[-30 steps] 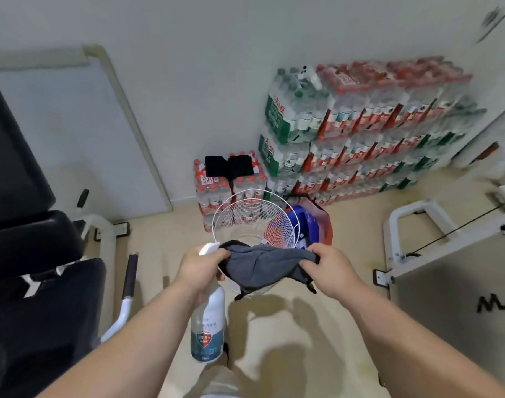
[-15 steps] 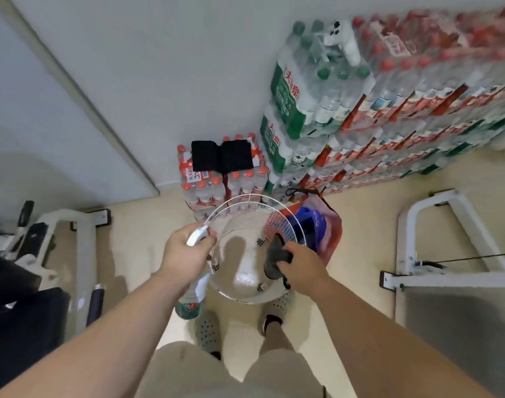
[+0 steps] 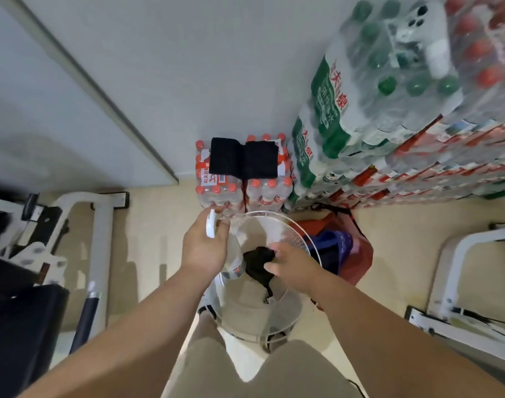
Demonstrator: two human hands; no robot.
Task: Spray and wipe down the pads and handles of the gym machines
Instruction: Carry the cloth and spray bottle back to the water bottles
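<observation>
Beige floor [image 3: 148, 254] runs up to a white wall [image 3: 217, 67], with packs of water bottles [image 3: 389, 139] stacked high along it on my right and a black towel [image 3: 243, 158] folded over a low pack straight ahead. Below me stands a white wire basket [image 3: 277, 215], and both my hands are at it. My left hand [image 3: 204, 249] is wrapped around the neck of the spray bottle [image 3: 234, 261], its white trigger head [image 3: 210, 228] poking up past my fingers. Half a second ago the bottle hung outside the basket's left rim; now its body shows over the basket's left side, though I cannot tell whether it is fully inside the wire. My right hand [image 3: 293, 264] pinches the dark cloth [image 3: 257, 261] with curled fingers. A second ago that cloth was stretched between both hands above the basket, then it was bunched at the right rim; now it sits lower, down in the basket, a corner trailing toward the bottom. My head has also tipped further down, so the basket and my legs fill more of the view. A red bag [image 3: 360, 254] leans just beside the basket on the right, and the gym machine's white frame [image 3: 102, 239] and black pad [image 3: 18, 334] sit well apart on my left.
</observation>
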